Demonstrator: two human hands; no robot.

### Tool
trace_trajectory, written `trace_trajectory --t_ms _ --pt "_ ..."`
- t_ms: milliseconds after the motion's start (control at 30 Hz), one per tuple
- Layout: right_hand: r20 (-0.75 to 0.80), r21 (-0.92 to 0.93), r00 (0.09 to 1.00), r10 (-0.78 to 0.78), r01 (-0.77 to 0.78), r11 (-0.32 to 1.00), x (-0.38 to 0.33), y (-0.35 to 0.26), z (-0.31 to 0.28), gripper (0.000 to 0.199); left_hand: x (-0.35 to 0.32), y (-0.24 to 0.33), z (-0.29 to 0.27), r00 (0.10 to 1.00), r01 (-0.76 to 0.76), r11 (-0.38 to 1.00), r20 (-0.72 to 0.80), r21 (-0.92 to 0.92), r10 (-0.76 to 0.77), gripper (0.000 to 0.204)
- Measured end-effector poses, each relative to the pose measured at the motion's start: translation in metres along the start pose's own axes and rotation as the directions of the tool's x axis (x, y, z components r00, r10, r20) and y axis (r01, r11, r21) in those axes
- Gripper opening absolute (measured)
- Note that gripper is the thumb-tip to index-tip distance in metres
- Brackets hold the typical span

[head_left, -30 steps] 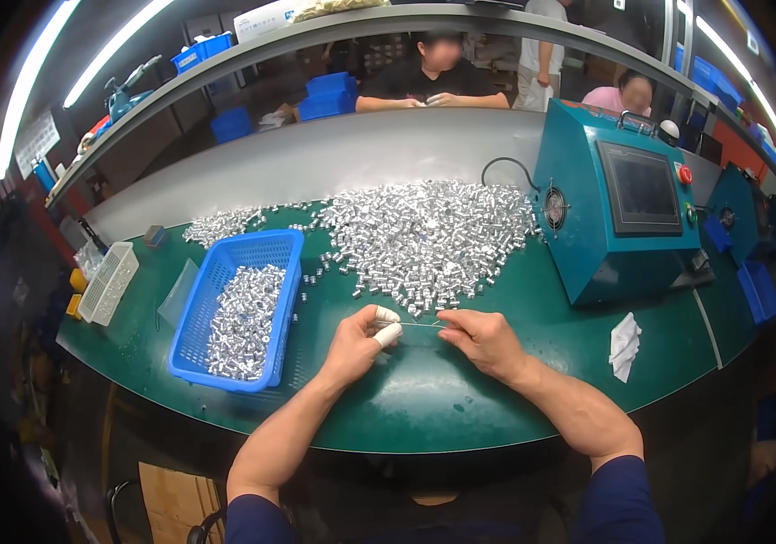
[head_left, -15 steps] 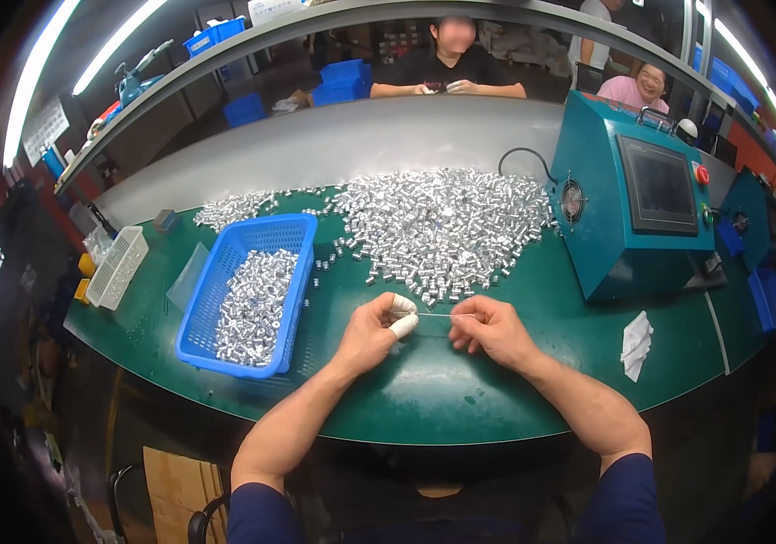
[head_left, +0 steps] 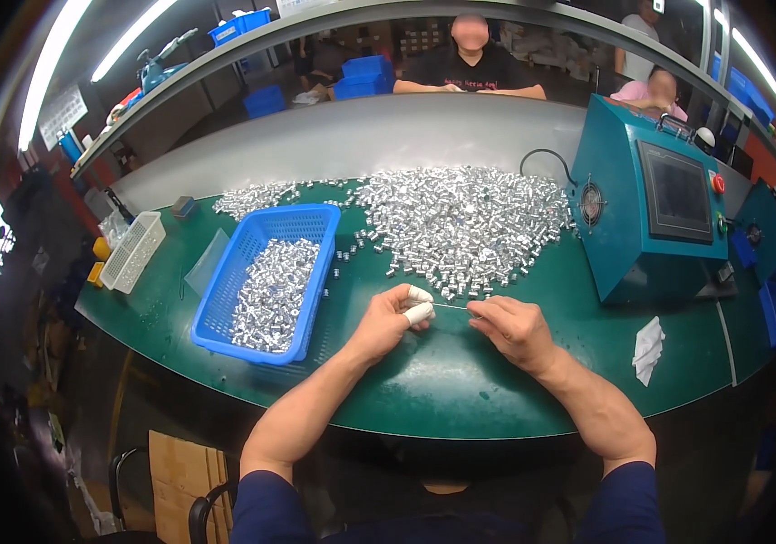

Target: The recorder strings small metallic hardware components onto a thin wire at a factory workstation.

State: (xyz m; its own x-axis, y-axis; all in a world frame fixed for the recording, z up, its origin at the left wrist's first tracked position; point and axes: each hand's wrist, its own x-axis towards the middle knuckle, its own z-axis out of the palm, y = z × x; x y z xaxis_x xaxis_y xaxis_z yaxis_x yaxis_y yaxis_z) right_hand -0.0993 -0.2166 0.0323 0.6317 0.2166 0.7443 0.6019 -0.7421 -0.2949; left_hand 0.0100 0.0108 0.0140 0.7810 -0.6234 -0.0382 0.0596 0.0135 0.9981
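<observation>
The left hand [head_left: 388, 324], with white covers on its thumb and a finger, pinches one end of a thin rod [head_left: 450, 306]; any small part between those fingertips is hidden. The right hand [head_left: 517, 328] grips the other end. The rod spans the hands above the green counter [head_left: 424, 390], just before a pile of metal parts [head_left: 465, 231]. A blue basket [head_left: 243, 350] of similar parts stands left, a cloth [head_left: 648, 351] right.
</observation>
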Motion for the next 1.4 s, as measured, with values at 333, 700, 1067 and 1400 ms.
trace_trajectory --t_ms 333,700,1067,1400 --pt "0.057 -0.017 0.998 -0.003 0.004 1.0 0.001 -0.003 -0.004 0.028 0.0 0.001 0.0 0.999 0.024 1.0 0.038 0.011 -0.024 0.016" --pt "0.05 0.136 0.99 0.133 -0.139 0.981 -0.005 0.007 0.007 0.011 0.001 0.002 0.002 0.998 -0.01 0.997 0.062 0.07 0.005 0.016" --pt "0.359 0.569 0.68 0.639 -0.702 0.428 -0.016 -0.007 0.009 0.018 -0.011 0.0 0.01 0.999 -0.054 0.984 0.015 0.168 0.052 0.017" --pt "0.055 0.247 0.915 0.4 -0.401 0.882 0.001 0.008 0.007 0.016 0.005 0.014 0.0 0.993 -0.114 0.989 0.015 0.099 0.113 0.017"
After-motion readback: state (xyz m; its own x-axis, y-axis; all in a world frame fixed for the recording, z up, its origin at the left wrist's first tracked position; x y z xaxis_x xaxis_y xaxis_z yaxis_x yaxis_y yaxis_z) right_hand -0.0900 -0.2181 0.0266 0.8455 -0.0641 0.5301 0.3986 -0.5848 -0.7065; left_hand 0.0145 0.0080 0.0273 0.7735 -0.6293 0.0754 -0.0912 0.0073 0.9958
